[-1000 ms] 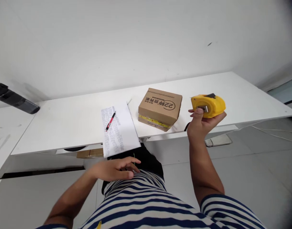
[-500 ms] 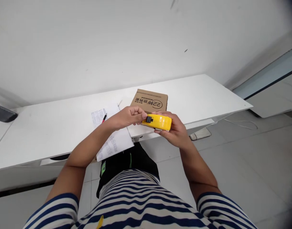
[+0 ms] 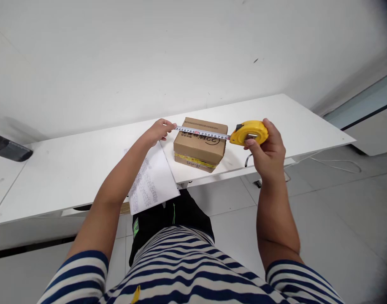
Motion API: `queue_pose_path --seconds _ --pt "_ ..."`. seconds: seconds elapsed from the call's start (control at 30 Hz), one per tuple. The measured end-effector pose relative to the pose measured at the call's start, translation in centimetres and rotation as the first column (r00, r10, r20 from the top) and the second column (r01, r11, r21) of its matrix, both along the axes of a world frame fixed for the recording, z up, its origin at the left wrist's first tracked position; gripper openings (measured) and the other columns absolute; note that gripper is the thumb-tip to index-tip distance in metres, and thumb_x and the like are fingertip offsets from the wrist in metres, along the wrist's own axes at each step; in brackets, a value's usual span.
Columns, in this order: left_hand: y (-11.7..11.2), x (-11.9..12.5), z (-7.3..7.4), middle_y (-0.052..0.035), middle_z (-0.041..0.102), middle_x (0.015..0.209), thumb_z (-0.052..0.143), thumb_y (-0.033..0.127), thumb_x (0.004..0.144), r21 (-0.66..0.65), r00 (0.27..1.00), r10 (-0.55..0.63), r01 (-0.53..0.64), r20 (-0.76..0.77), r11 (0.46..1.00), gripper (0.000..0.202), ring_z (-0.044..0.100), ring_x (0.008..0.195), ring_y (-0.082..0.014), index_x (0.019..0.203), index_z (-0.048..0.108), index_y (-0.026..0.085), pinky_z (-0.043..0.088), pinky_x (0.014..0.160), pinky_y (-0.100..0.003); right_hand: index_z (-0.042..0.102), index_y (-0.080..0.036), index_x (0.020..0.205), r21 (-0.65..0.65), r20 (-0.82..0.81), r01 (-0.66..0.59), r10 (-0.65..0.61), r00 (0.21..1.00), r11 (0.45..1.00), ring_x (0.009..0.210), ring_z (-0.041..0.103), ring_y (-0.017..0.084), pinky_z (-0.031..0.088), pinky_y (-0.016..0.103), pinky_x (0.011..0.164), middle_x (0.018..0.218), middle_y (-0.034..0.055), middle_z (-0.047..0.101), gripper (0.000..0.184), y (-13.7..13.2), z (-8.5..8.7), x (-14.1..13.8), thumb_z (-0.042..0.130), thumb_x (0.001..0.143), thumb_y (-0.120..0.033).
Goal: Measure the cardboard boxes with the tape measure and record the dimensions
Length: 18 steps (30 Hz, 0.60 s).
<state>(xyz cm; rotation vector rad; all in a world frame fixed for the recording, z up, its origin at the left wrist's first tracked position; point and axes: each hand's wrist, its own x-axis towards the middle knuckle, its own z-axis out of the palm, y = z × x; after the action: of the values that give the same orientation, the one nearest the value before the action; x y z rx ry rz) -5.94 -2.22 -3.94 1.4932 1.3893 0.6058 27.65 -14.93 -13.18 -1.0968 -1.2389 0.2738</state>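
A yellow tape measure [image 3: 248, 131] is gripped in my right hand [image 3: 271, 147], off the right side of a brown cardboard box [image 3: 199, 150]. Its pulled-out blade [image 3: 209, 134] runs leftward over the top of the box. At the far end, my left hand [image 3: 160, 131] pinches the blade's tip between thumb and finger, just beyond the box's left edge; the tip itself is hidden by the fingers. Dark printed characters mark the box top, and yellow tape bands its front side. Whether the blade touches the cardboard I cannot tell.
Written sheets of paper [image 3: 153, 181] lie left of the box and overhang the front edge of the white table [image 3: 69, 169]. A dark object [image 3: 9, 145] stands at the far left. A white wall [image 3: 133, 55] rises behind. A cable [image 3: 335, 160] trails across the floor at right.
My hands have moved apart, drawing the blade out of the tape measure. The tape measure has gone right and up, over by the box's right side, and turned; my left hand has shifted left and up.
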Motion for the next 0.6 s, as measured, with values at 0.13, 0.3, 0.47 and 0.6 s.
queue_pose_path --seconds 0.13,0.3,0.47,0.6 --pt "-0.7 1.4 0.4 -0.0013 0.055 0.09 0.075 0.046 0.089 0.052 0.998 -0.017 0.02 -0.065 0.998 0.036 0.044 0.071 -0.0118 0.087 0.048 0.023 0.038 0.069 -0.031 0.06 -0.035 0.144 -0.035 0.027 -0.028 0.029 0.999 0.999 0.102 0.068 0.023 0.068 0.045 0.078 0.135 0.0077 0.065 0.075 0.8 -1.0 0.0 0.081 0.079 -0.068" --pt "-0.8 1.5 0.4 -0.0011 0.053 0.086 0.076 0.06 0.084 0.073 0.985 -0.058 0.071 -0.163 0.995 0.048 0.043 0.069 -0.0126 0.083 0.045 0.023 0.034 0.066 -0.032 0.06 -0.037 0.144 -0.03 0.01 -0.029 0.03 1.0 0.999 0.109 0.068 0.025 0.067 0.051 0.087 0.137 0.007 0.064 0.076 0.8 -1.6 0.6 0.081 0.078 -0.068" --pt "-0.8 2.0 0.1 -0.0004 0.047 0.075 0.068 0.064 0.089 0.074 0.977 -0.144 0.157 -0.159 0.985 0.052 0.039 0.064 -0.0123 0.072 0.043 0.022 0.03 0.065 -0.032 0.059 -0.037 0.145 -0.052 0.02 -0.06 0.061 0.998 0.997 0.118 0.067 0.027 0.065 0.053 0.094 0.143 0.0076 0.062 0.078 0.7 -1.6 0.8 0.082 0.077 -0.069" --pt "-1.1 2.7 -0.5 -0.0025 0.051 0.075 0.062 0.07 0.091 0.039 0.968 -0.19 0.199 -0.165 0.979 0.053 0.043 0.064 -0.0136 0.074 0.048 0.022 0.029 0.064 -0.033 0.057 -0.037 0.147 -0.042 0.035 -0.066 0.067 0.997 0.997 0.121 0.068 0.029 0.064 0.056 0.098 0.147 0.0085 0.06 0.077 1.0 -1.8 0.5 0.08 0.08 -0.068"
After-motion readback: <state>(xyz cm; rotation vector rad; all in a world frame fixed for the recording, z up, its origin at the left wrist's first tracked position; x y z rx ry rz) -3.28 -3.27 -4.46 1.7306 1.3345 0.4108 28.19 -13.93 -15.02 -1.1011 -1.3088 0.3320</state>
